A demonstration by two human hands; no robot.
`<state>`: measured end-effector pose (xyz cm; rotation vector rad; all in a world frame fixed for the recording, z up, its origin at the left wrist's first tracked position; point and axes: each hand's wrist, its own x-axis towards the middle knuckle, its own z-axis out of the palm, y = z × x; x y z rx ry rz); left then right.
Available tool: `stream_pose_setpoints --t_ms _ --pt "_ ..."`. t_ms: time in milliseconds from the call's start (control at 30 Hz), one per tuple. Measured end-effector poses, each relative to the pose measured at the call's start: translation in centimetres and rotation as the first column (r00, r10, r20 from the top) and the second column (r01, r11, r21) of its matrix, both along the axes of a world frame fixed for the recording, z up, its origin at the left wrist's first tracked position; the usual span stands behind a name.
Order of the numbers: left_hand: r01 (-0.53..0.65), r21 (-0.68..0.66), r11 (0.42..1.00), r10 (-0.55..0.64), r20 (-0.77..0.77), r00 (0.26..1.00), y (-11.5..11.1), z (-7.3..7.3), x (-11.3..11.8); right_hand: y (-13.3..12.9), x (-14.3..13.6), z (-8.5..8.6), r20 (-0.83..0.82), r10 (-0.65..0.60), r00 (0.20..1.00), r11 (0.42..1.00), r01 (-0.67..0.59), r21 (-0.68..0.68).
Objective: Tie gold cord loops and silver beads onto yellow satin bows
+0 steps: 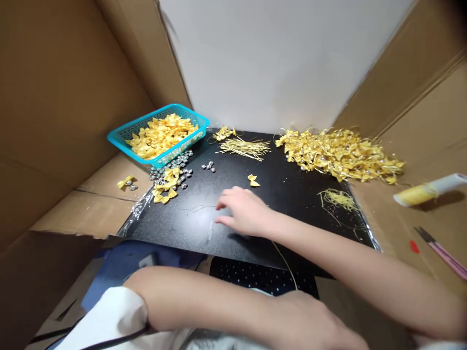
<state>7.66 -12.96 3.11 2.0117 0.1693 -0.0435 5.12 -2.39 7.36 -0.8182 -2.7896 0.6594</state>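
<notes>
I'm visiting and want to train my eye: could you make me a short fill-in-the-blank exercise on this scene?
1. The tabletop is coloured ____.
2. The bows in the basket are coloured ____.
3. The basket stands toward the picture's ____ side.
4. The person's hand over the tabletop is the ____ one.

Missing words: black; yellow; left; right.

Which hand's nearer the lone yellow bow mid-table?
Right. The right hand is just on the near side of the bow, over the black table; the left hand is farther back, at the bottom edge.
</notes>
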Motion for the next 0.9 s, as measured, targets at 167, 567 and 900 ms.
stream_pose_setpoints --t_ms 167,567,900 --pt "-0.219 -0.126 0.968 0.226 0.046 0.973 -1.6 -3.0 -4.9 0.4 -9.8 -3.0 0.140 0.065 0.988 0.994 -0.077 0.080" --pt "-0.397 -0.424 0.814 0.485 0.120 0.866 1.1 2.3 -10.5 4.6 -8.2 -4.5 0.043 0.028 0.999 0.995 -0.032 0.091" --pt "-0.600 -0.662 0.450 0.841 0.088 0.533 8.1 3.2 -10.1 6.2 10.0 2.8 -0.635 -0.354 0.686 0.927 0.346 -0.142"
